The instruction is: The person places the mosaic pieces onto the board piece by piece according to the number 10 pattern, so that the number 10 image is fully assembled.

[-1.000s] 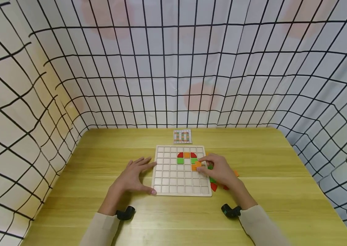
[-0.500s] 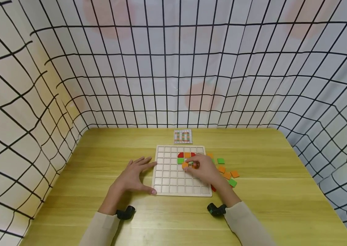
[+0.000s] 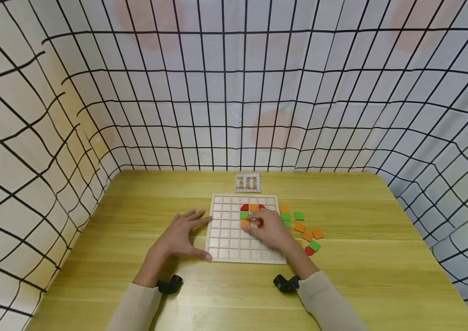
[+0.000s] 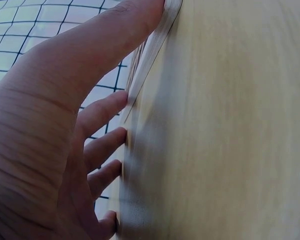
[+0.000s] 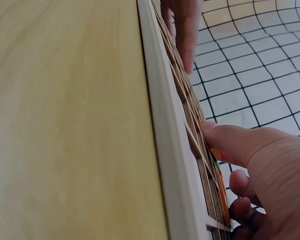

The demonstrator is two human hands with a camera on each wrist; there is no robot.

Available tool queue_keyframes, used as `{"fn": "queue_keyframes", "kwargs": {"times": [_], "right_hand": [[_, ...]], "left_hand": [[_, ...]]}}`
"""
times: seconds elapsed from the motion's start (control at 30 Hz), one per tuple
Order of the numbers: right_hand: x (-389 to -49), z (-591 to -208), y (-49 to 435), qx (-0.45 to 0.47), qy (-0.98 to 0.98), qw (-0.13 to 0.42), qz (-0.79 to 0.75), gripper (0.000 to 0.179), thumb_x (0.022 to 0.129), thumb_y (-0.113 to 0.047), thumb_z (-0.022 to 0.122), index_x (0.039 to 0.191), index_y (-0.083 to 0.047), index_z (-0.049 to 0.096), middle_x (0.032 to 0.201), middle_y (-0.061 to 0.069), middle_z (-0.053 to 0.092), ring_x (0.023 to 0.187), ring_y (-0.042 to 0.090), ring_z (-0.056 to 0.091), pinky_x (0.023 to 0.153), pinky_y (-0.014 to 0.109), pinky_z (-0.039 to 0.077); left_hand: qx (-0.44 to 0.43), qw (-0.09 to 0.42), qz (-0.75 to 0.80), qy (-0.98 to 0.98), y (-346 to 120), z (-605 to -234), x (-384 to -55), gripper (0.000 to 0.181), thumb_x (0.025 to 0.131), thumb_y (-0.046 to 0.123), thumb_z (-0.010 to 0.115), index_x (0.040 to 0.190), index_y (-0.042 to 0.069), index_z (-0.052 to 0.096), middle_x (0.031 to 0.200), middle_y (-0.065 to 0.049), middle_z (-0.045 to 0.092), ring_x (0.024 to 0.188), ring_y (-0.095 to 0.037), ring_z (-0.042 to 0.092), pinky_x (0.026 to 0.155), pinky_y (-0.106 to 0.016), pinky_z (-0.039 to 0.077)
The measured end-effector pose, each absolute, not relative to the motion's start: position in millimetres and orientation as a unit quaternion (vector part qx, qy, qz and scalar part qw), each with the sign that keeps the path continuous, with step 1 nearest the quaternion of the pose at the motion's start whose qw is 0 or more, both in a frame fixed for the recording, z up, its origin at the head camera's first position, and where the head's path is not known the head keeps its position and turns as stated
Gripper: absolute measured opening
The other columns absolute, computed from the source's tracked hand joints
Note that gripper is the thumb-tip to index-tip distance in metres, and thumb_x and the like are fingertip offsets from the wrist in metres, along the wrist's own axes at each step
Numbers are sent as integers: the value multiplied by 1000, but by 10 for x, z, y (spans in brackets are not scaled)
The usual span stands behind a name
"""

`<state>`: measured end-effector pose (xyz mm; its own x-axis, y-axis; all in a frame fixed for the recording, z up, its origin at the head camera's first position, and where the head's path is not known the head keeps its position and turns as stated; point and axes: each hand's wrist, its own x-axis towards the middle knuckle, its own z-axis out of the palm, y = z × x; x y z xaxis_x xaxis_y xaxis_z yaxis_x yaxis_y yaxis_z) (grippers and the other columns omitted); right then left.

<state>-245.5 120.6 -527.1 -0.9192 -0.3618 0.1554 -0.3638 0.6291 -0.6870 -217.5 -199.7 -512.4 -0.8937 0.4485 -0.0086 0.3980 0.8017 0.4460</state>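
Observation:
A wooden grid board lies flat on the table. My left hand has its fingers spread, with the thumb and a fingertip touching the board's left edge; the left wrist view shows this hand too. Between thumb and index finger, my right hand pinches an orange square tile at a cell just below a green tile. Above the green one are a red rounded tile, an orange tile and another red tile. My right hand hides the cells under it.
Right of the board lie several loose tiles, among them a green tile, an orange tile and a red tile. A small pattern card lies behind the board. Black-gridded white sheeting surrounds the table.
My right hand has moved left across the board, leaving an orange tile at the right column and bringing another to the left column under the green tile. My left hand has stayed put.

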Motion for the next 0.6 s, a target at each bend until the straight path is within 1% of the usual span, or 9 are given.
{"fn": "queue_keyframes", "kwargs": {"times": [0.33,0.6], "right_hand": [[-2460,-5269,1175,192,-903,-5,385,26,88,-32,83,111,-20,81,70,-4,54,65,14,45,64,28,39],[-2457,-5274,1197,190,-900,-4,391,22,89,-30,83,109,-20,81,72,-4,55,64,13,47,64,27,40]], "left_hand": [[225,54,219,948,-2023,-5132,-2175,115,56,79,85,155,33,48,168,-3,34,158,-38,24,124,-72,11],[229,56,223,946,-2008,-5121,-2165,114,57,78,85,155,31,49,168,-7,35,157,-41,24,122,-74,12]]}}
